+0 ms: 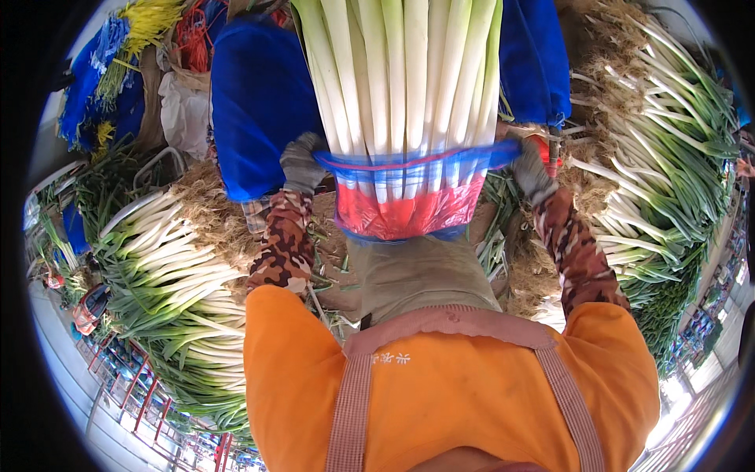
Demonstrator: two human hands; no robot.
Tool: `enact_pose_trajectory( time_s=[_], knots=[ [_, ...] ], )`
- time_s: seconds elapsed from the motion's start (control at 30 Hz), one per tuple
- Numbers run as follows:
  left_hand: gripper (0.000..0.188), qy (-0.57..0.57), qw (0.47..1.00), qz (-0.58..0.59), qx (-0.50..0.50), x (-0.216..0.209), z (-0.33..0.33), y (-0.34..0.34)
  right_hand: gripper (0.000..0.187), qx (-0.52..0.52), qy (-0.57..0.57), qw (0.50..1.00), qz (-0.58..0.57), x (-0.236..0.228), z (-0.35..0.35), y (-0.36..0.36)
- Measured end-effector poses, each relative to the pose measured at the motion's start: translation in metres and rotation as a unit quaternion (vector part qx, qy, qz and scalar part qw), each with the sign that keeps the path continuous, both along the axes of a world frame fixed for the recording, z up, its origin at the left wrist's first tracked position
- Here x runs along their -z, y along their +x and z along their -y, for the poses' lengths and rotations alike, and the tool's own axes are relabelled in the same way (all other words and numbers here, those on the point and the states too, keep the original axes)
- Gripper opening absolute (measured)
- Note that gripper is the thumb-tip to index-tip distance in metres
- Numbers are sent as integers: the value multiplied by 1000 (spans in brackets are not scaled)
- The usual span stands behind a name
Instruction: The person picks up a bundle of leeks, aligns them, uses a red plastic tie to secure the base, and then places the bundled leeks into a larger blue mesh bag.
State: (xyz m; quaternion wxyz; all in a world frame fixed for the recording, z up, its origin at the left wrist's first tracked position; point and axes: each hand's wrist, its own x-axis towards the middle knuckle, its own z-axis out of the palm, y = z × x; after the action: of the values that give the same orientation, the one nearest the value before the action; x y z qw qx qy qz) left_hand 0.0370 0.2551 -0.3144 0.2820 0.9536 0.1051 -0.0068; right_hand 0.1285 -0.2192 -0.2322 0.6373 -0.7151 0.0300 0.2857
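Both gloved hands close around a bundle of leeks (405,79) held upright against the person's lap. The left hand (300,164) grips the blue and red plastic band (409,169) at the bundle's left side; the right hand (531,169) pinches its right end. Heaps of leeks (169,267) lie on both sides.

Leek heaps (169,267) lie directly on the littered ground (334,267).

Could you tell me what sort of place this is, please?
Probably a produce market or packing spot: heaps of green onions lie on both sides, and gloved hands hold a banded bundle of white stalks.
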Motion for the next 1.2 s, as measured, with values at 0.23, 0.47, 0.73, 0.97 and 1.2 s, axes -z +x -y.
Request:
enact_pose_trajectory(
  time_s=[0.23,0.47,0.73,0.97,1.2],
  knots=[
    [7,-195,956,196,-94,-14,7,79,24,-236,-171,934,205,-17,-15,35],
    [31,-134,983,-109,69,-62,14,15,20,-104,-155,965,185,-21,-9,48],
    [10,-157,986,8,58,-56,5,45,20,-265,-265,839,393,-21,-14,80],
    [15,-413,899,-6,-145,-81,-3,75,21,-251,-196,924,213,-56,-20,89],
    [11,-234,971,14,-53,-80,-6,117,43,-361,-124,892,242,-35,-18,116]
  ],
)
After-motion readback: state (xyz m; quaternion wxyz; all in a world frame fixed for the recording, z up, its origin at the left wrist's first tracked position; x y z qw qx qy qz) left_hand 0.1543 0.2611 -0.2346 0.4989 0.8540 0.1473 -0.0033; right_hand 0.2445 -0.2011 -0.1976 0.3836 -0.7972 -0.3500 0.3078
